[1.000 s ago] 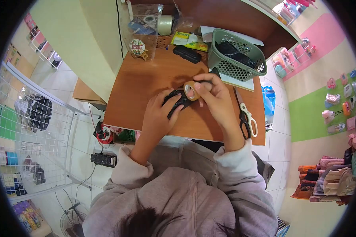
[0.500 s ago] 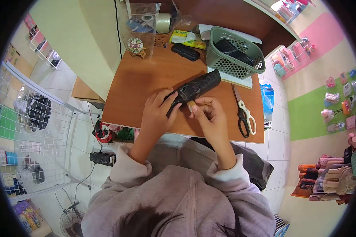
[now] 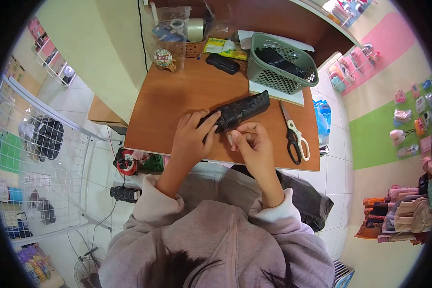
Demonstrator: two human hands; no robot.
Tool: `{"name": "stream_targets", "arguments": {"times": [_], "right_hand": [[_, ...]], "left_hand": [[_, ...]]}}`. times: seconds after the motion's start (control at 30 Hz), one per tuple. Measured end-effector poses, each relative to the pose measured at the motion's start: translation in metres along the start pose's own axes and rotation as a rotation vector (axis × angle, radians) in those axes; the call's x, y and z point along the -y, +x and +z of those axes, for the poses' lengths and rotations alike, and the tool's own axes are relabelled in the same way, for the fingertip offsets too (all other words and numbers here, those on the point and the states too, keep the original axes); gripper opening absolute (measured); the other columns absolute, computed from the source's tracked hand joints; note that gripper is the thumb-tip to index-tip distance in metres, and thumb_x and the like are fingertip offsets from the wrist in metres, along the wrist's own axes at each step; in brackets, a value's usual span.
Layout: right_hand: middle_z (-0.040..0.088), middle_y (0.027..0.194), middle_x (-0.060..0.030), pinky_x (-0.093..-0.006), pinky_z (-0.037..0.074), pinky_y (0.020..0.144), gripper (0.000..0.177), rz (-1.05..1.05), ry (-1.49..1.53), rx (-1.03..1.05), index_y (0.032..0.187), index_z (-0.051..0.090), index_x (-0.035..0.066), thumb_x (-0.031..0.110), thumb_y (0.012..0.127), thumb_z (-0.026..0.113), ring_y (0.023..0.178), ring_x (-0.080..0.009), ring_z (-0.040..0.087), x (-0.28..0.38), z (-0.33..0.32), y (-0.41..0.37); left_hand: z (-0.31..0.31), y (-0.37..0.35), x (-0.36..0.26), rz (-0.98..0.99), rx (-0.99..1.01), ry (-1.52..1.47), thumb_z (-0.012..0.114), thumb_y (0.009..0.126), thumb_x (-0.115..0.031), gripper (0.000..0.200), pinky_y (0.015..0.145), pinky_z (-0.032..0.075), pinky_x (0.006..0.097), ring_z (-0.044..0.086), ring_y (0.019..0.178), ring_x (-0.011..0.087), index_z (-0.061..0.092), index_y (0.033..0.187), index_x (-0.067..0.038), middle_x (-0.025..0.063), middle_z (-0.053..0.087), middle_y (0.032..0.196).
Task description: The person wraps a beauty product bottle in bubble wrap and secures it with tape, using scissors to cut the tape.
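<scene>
A long black plastic-wrapped package (image 3: pixel 245 111) lies slanted on the wooden desk, its far end pointing right. My left hand (image 3: pixel 191 134) is closed over its near end, fingers bent on top and thumb along the side. Close beside the package's lower edge, my right hand (image 3: pixel 252 141) pinches a small translucent strip, which looks like tape (image 3: pixel 230 138), between thumb and fingers. Part of the strip is hidden by the fingers. Scissors (image 3: pixel 295 137) with one black and one white handle lie to the right of my right hand.
A green-grey basket (image 3: pixel 278 79) holding black packages stands at the back right on white paper. Behind are a black case (image 3: pixel 222 63), a yellow packet (image 3: pixel 225 48), a tape roll (image 3: pixel 196 30) in a wicker basket and a hanging clear bag (image 3: pixel 170 43). A white wire rack (image 3: pixel 43 163) stands left.
The package has tilted a little, its far end now lower. My right hand has drawn the strip slightly down from the package's side. My left hand stays on the near end.
</scene>
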State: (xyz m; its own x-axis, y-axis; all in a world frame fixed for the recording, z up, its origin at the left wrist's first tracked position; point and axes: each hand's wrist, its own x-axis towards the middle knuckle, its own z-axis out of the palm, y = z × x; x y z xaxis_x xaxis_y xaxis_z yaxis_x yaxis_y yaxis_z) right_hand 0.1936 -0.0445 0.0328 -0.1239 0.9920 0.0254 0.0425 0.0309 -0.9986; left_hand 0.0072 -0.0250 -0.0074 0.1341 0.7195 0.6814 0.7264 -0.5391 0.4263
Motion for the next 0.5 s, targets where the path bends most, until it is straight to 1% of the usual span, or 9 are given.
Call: {"name": "stream_targets", "arguments": {"times": [0.1, 0.17, 0.27, 0.3, 0.37, 0.4, 0.47, 0.5], "right_hand": [[0.068, 0.086, -0.0078, -0.0244, 0.051, 0.070, 0.023, -0.040, 0.019, -0.005, 0.113, 0.052, 0.001, 0.011, 0.099, 0.067, 0.071, -0.0106, 0.063, -0.012, 0.000, 0.002], [0.069, 0.088, -0.0085, -0.0245, 0.051, 0.070, 0.024, -0.068, 0.042, -0.038, 0.114, 0.052, 0.001, 0.011, 0.099, 0.068, 0.071, -0.0101, 0.062, -0.022, 0.004, 0.005], [0.072, 0.090, -0.0103, -0.0214, 0.046, 0.062, 0.025, -0.058, 0.041, -0.009, 0.113, 0.053, 0.000, 0.013, 0.098, 0.069, 0.071, -0.0080, 0.063, -0.043, 0.004, 0.008], [0.072, 0.091, -0.0109, -0.0213, 0.046, 0.061, 0.027, -0.064, 0.025, 0.012, 0.115, 0.053, 0.000, 0.013, 0.098, 0.069, 0.071, -0.0075, 0.063, -0.047, 0.003, 0.007], [0.073, 0.094, -0.0122, -0.0209, 0.045, 0.060, 0.030, -0.075, -0.007, 0.055, 0.117, 0.051, 0.000, 0.014, 0.098, 0.070, 0.071, -0.0066, 0.062, -0.053, -0.001, 0.004], [0.074, 0.092, -0.0121, -0.0209, 0.045, 0.059, 0.032, -0.071, 0.025, 0.054, 0.118, 0.051, 0.001, 0.014, 0.097, 0.070, 0.070, -0.0064, 0.062, -0.050, -0.001, 0.003], [0.074, 0.089, -0.0118, -0.0207, 0.044, 0.058, 0.034, -0.058, 0.089, 0.049, 0.120, 0.049, 0.001, 0.014, 0.097, 0.071, 0.069, -0.0061, 0.062, -0.040, -0.003, -0.001], [0.074, 0.088, -0.0116, -0.0210, 0.044, 0.057, 0.035, -0.052, 0.066, 0.019, 0.120, 0.049, 0.001, 0.014, 0.097, 0.072, 0.067, -0.0064, 0.062, -0.035, -0.005, -0.003]], "left_hand": [[0.002, 0.001, 0.003, 0.013, -0.002, -0.028, 0.071, 0.084, -0.010, 0.035, 0.093, 0.049, 0.0442, 0.063, 0.106, 0.0340, 0.072, 0.120, -0.009, 0.0140, 0.065, 0.111], [-0.002, 0.004, -0.001, -0.033, 0.017, -0.047, 0.071, 0.085, -0.010, 0.035, 0.091, 0.050, 0.0431, 0.063, 0.103, 0.0347, 0.072, 0.119, -0.008, 0.0146, 0.065, 0.112], [-0.001, 0.007, -0.002, -0.105, 0.039, -0.154, 0.072, 0.086, -0.010, 0.033, 0.088, 0.051, 0.0404, 0.064, 0.100, 0.0350, 0.072, 0.119, -0.005, 0.0159, 0.066, 0.112], [-0.001, 0.006, -0.001, -0.132, 0.044, -0.199, 0.072, 0.087, -0.011, 0.032, 0.087, 0.052, 0.0393, 0.065, 0.099, 0.0350, 0.072, 0.118, -0.005, 0.0164, 0.066, 0.112], [0.002, 0.006, 0.006, -0.213, 0.057, -0.294, 0.074, 0.088, -0.018, 0.031, 0.085, 0.053, 0.0399, 0.066, 0.100, 0.0354, 0.072, 0.117, -0.006, 0.0170, 0.067, 0.111], [0.001, 0.007, 0.007, -0.255, 0.063, -0.342, 0.074, 0.089, -0.022, 0.031, 0.084, 0.053, 0.0403, 0.066, 0.101, 0.0356, 0.072, 0.116, -0.007, 0.0172, 0.067, 0.110], [-0.001, 0.011, 0.005, -0.317, 0.063, -0.388, 0.072, 0.091, -0.016, 0.026, 0.083, 0.052, 0.0353, 0.068, 0.097, 0.0282, 0.072, 0.114, -0.003, 0.0162, 0.069, 0.104], [-0.002, 0.012, 0.002, -0.347, 0.065, -0.413, 0.071, 0.093, -0.013, 0.023, 0.083, 0.052, 0.0328, 0.068, 0.095, 0.0246, 0.072, 0.113, -0.001, 0.0156, 0.071, 0.101]]}}
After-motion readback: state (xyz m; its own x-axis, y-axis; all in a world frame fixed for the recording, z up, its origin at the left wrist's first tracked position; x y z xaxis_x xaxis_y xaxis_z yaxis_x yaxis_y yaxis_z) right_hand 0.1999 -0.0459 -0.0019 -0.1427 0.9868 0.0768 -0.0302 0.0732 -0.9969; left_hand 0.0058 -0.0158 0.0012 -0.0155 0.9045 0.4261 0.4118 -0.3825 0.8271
